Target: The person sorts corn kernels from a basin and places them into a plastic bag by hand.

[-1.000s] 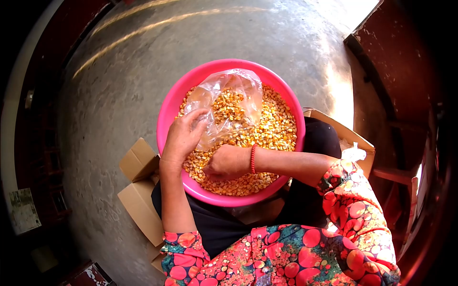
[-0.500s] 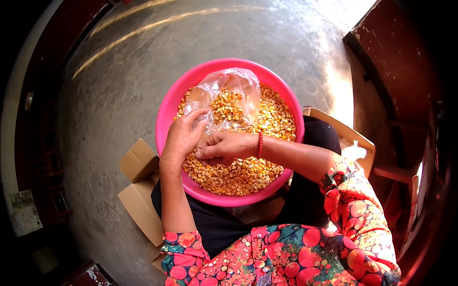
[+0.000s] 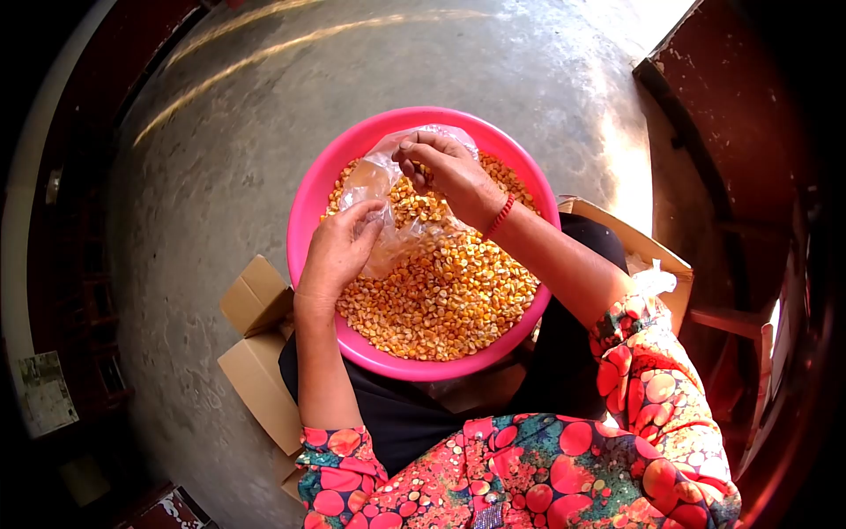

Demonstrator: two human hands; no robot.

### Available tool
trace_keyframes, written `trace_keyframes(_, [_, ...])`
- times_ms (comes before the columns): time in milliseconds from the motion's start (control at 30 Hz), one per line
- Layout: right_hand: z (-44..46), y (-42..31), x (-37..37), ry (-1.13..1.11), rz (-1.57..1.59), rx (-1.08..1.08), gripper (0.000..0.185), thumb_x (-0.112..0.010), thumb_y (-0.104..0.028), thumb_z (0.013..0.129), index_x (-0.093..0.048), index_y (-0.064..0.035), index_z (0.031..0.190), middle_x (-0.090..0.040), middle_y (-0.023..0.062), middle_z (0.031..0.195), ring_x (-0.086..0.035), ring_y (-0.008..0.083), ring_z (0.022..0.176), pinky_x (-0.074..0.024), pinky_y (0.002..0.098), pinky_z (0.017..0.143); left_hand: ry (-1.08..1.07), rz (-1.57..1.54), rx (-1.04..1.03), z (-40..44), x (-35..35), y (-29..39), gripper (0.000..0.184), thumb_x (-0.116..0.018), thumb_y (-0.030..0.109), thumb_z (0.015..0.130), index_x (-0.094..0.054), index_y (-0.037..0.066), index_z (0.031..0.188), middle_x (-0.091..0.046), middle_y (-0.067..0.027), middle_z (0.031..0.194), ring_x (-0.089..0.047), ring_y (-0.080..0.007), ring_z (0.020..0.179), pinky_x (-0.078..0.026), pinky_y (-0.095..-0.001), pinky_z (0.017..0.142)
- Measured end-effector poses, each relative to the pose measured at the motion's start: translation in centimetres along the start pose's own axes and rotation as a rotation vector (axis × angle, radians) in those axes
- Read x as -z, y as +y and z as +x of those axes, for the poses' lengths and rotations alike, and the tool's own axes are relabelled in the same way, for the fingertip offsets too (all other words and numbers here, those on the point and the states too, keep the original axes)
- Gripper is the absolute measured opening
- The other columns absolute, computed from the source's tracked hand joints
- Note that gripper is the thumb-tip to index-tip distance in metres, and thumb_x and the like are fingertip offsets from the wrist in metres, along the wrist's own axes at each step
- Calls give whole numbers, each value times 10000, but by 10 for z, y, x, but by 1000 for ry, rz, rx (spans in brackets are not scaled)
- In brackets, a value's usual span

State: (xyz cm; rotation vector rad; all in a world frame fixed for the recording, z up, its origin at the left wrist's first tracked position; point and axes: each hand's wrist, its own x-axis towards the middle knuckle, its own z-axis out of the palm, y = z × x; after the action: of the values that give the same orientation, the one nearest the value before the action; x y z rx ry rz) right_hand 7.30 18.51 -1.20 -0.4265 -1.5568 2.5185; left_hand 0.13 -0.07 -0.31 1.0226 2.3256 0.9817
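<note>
A wide pink basin [image 3: 423,370] full of yellow corn kernels [image 3: 441,309] rests at my lap. A clear plastic bag [image 3: 363,181] lies open on the kernels, with some corn inside it. My left hand [image 3: 339,251] is at the bag's near left side, its thumb and fingers closed on the plastic edge. Over the bag's far part is my right hand [image 3: 454,176], wearing a red bracelet [image 3: 499,217]. Its fingers are curled into a pinch, and whatever they hold is too small to make out.
An open cardboard box [image 3: 260,379] stands to the left of my legs. Another cardboard box [image 3: 630,234], with plastic in it, is at the right. Wooden furniture [image 3: 731,115] borders the grey concrete floor [image 3: 220,176] on the right side.
My right hand has moved up and away from the near kernels to above the bag's far part. My left hand stays at the bag's edge.
</note>
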Motion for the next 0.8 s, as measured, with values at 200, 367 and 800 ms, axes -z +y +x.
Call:
trace_keyframes(200, [3, -6, 0, -70, -262, 236, 269, -546, -204, 896, -618, 16, 1033, -648, 80, 987, -604, 138, 935, -474, 246, 821, 6, -39, -11, -1, 0, -2, 261, -606, 147, 839, -632, 64, 1084, -652, -202, 919, -665, -284, 824, -502, -338, 722])
trace_keyframes(367, [2, -6, 4, -228, -471, 223, 204, -566, -149, 874, -615, 43, 927, -662, 84, 894, -605, 122, 819, -492, 288, 736, 25, -3, -24, -1, 2, -2, 260, -606, 150, 834, -635, 64, 1078, -653, -197, 907, -658, -303, 809, -500, -345, 716])
trace_keyframes(800, [-15, 10, 5, -525, -1347, 432, 194, -645, -103, 725, -526, -35, 862, -610, 145, 755, -617, 338, 730, -477, 438, 644, 46, 7, 47, 0, 10, 9, 276, -612, 146, 806, -643, 68, 1069, -653, -203, 898, -659, -301, 808, -501, -358, 718])
